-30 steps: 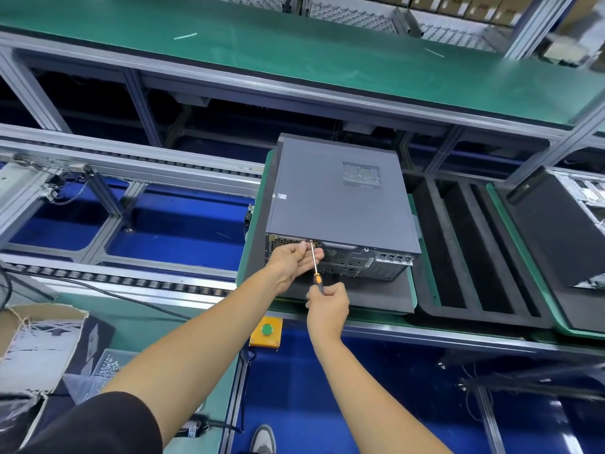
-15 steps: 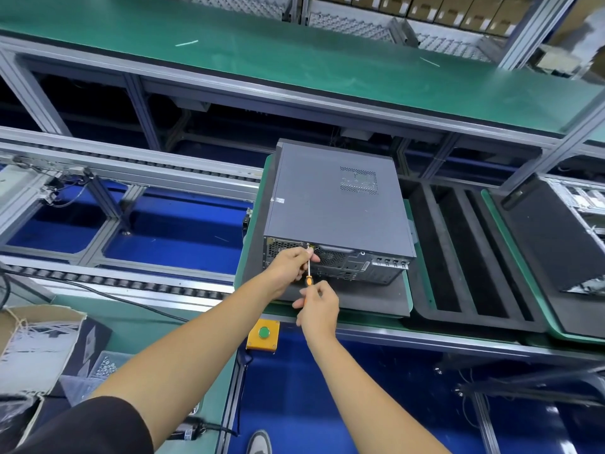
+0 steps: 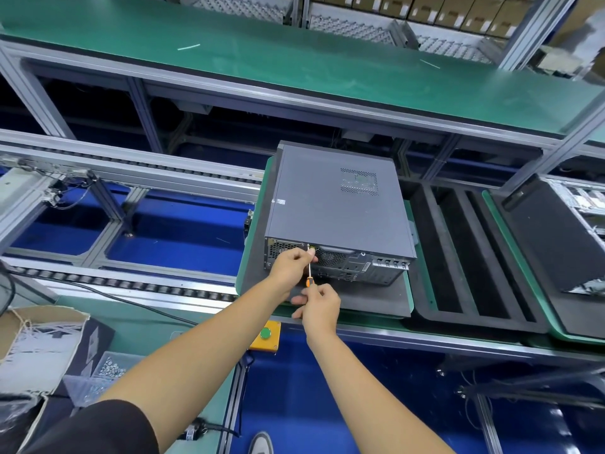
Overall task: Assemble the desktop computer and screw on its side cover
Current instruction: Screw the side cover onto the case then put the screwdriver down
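The screwdriver [image 3: 309,273] was gripped at its orange handle by the curled fingers of the right hand [image 3: 319,308], while its thin shaft was pinched near the tip by the left hand [image 3: 293,265], which was held against the rear panel. The tip was set at a point along the panel's upper edge, just under the rim of the cover [image 3: 334,204]; the screw itself was too small to be made out. The step in hand was judged to be the driving of a cover screw, so the task was taken to be near its end. For the next move, steady turning with the shaft kept square to the panel would be called for, lest the tip slip from the head.

The computer [image 3: 340,267] was laid on its side on a dark foam pad [image 3: 376,303], itself carried on a green pallet [image 3: 253,257] on the conveyor surface. Its grey cover was seated flush, a vent grille being seen toward the far right corner. The rear panel, with mesh and ports, was turned toward the person.
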`<state>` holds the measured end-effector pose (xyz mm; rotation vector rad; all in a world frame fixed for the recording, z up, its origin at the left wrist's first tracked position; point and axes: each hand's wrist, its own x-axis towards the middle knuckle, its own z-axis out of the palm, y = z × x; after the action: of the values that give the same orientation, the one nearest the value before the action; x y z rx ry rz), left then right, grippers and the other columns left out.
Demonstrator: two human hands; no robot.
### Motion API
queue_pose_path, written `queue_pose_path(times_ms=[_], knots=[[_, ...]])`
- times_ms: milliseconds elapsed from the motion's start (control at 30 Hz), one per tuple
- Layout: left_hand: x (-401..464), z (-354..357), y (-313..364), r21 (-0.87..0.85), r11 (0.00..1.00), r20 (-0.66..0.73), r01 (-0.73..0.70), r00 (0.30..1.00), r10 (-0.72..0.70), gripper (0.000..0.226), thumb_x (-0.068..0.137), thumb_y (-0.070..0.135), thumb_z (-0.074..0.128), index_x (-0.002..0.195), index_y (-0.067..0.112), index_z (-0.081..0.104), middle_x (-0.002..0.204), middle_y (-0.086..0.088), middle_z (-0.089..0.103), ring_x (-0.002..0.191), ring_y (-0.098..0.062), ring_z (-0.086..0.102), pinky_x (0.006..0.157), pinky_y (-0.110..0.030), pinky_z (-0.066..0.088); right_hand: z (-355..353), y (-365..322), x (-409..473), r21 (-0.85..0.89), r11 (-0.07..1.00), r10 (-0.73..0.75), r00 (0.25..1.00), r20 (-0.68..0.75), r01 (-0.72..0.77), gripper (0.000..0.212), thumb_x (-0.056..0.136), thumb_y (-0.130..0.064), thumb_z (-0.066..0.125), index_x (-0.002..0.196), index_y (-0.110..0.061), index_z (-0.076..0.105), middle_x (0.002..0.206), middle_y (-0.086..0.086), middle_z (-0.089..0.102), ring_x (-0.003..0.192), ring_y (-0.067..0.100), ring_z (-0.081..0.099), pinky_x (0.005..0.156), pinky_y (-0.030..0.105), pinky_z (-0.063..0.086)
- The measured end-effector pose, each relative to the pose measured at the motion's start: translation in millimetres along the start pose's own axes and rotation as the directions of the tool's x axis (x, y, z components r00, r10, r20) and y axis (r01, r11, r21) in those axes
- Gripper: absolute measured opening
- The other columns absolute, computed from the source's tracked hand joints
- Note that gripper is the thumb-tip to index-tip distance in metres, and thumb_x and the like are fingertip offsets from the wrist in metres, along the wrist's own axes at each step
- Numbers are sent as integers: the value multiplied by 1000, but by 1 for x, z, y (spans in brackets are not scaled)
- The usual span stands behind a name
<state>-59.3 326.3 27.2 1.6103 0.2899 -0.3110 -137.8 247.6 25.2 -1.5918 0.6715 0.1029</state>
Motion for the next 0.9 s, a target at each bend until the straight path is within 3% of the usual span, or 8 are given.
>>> queue_pose_path(times_ms=[167, 267, 367, 567, 633, 767, 833, 900], knots=[[0, 3, 4, -51, 999, -14, 16, 1000, -17, 25, 100, 30, 62, 83, 16, 72, 102, 2, 71, 119, -33, 56, 105, -51, 43, -4, 0, 4, 41, 999, 30, 999, -20, -29, 13, 101, -18, 52, 96, -9, 59, 78, 7, 69, 47, 13, 50, 42, 26, 38], [-1, 3, 7, -72, 997, -3, 41, 999, -42, 24, 99, 30, 64, 84, 13, 72, 92, 2, 68, 98, -28, 59, 97, -48, 47, -6, -2, 5, 1, 999, 34, 999, -23, -34, 14, 99, -21, 60, 97, -7, 56, 78, 6, 70, 45, 11, 54, 43, 26, 42], [-2, 2, 9, -48, 997, -9, 66, 998, -67, 34, 96, 40, 66, 96, 7, 71, 94, 0, 65, 89, -17, 51, 88, -38, 46, -5, -4, 3, 56, 993, 101, 994, 33, -102, 22, 102, -21, 50, 95, -5, 64, 70, 10, 73, 46, 16, 61, 43, 27, 40], [-5, 0, 12, -104, 991, 60, 84, 995, -78, 33, 107, 31, 46, 103, 9, 71, 80, -1, 56, 68, -11, 41, 61, -24, 36, -2, -7, 2, 122, 980, 153, 986, 67, -160, 13, 100, -14, 47, 95, -8, 57, 72, 7, 58, 48, 12, 40, 40, 24, 30], [-2, -1, 12, -67, 995, 52, 78, 996, -75, 31, 107, 30, 48, 99, 11, 71, 81, -1, 56, 69, -12, 41, 64, -25, 37, -2, -7, 2, 97, 986, 131, 989, 72, -138, 6, 98, -12, 55, 100, -6, 53, 76, 7, 57, 48, 11, 42, 39, 24, 32], [0, 2, 11, -71, 995, -4, 68, 998, -69, 25, 101, 33, 61, 88, 13, 71, 91, 1, 65, 81, -13, 49, 83, -33, 43, -3, -9, 3, 98, 976, 192, 981, 35, -195, 19, 100, -19, 54, 97, -4, 65, 73, 10, 74, 49, 15, 62, 43, 25, 41], [1, 3, 9, -92, 993, -26, 73, 997, -75, 24, 98, 34, 64, 86, 14, 70, 94, 1, 66, 86, -13, 51, 90, -36, 43, -3, -9, 4, 127, 964, 229, 972, 53, -234, 25, 101, -20, 49, 98, -3, 67, 68, 8, 73, 45, 15, 58, 42, 24, 38], [1, 4, 7, -98, 992, -12, 75, 997, -77, 26, 101, 35, 60, 92, 13, 70, 88, 2, 64, 78, -12, 49, 79, -32, 45, -2, -7, 6, 122, 969, 211, 976, 56, -217, 27, 101, -20, 49, 103, 0, 67, 64, 5, 63, 41, 11, 43, 39, 23, 31]])
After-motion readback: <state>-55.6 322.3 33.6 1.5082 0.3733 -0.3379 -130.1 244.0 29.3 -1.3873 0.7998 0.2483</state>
